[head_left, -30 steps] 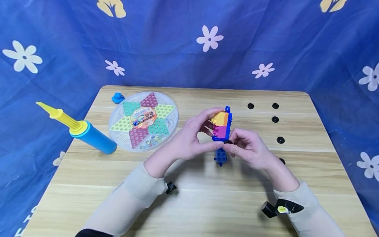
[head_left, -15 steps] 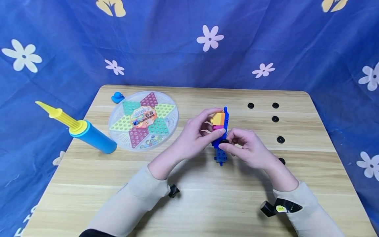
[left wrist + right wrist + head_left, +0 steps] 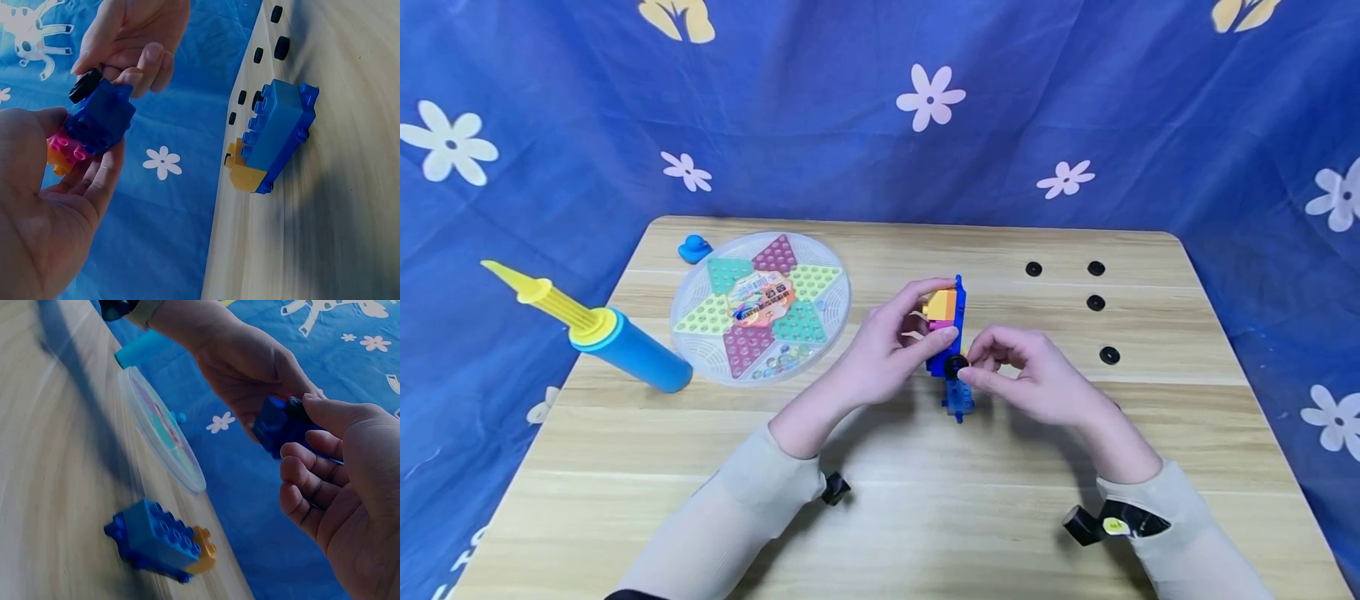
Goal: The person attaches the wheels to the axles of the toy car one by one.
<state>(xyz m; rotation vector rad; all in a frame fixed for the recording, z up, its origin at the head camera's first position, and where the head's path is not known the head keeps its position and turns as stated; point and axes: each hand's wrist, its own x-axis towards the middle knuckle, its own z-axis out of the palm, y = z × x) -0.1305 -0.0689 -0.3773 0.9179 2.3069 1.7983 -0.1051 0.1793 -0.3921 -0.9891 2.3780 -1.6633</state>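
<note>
Above the table my left hand (image 3: 887, 354) grips a building-block car (image 3: 959, 312) with a long blue base, orange and pink blocks on its side. At the near end of that base sits a black toy wheel (image 3: 956, 366), its round face showing. My right hand (image 3: 1033, 375) pinches the wheel's edge between thumb and fingers. In the left wrist view the wheel (image 3: 85, 85) lies against the blue base (image 3: 103, 119). A second block car (image 3: 275, 131), blue with a yellow-orange block, stands on the table under the hands; in the head view the held car partly hides it.
Several black wheels (image 3: 1095, 303) lie spread over the table's right side. At the left are a round Chinese checkers board (image 3: 707, 358), a blue and yellow hand pump (image 3: 640, 354) and a small blue rubber duck (image 3: 695, 248). A blue flowered cloth (image 3: 850, 150) hangs behind the table.
My left hand has brought the held block car slightly left and turned it. The wheel has come round from edge-on to face-up view, with my right fingers staying at it.
</note>
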